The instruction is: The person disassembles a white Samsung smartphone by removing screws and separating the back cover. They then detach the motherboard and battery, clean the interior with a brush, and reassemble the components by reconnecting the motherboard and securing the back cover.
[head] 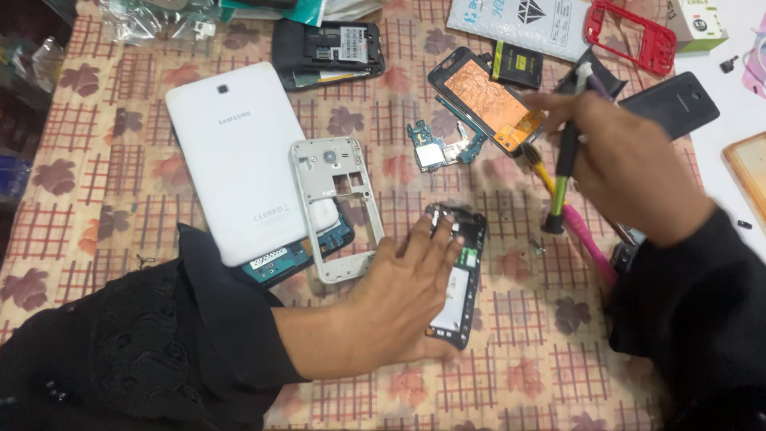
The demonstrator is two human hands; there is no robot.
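head view: one camera looking down on a checked, flower-print tablecloth (pixel 511 335) with phone parts all over it

left hand: the left hand (pixel 403 291) lies flat, palm down, fingers spread, on an opened black phone body with its insides showing (pixel 461 275). It's pressing, not gripping, which looks like a way to keep the phone from sliding on the cloth

right hand: the right hand (pixel 630 168) is curled around a slim black-and-green handled screwdriver (pixel 565 172), held nearly upright with the thick end toward the cloth, just right of the opened phone. Looks like a ready-to-use grip

between the hands: the phone sits under the left fingers, the tool a little to its right, not touching it

small bits: a tiny screw-like piece (pixel 536 247) lies on the cloth near the tool's lower end

beyond the left hand: a silver-grey plastic phone mid-frame (pixel 335 203) rests partly on a large white tablet lying face down (pixel 239 148), as if parked out of the way

beyond the right hand: a small green circuit board (pixel 439 148) and a phone screen panel with a copper-coloured back (pixel 488 100), edge touching the right fingers

under the right wrist: a pink tool handle (pixel 589 239), partly hidden
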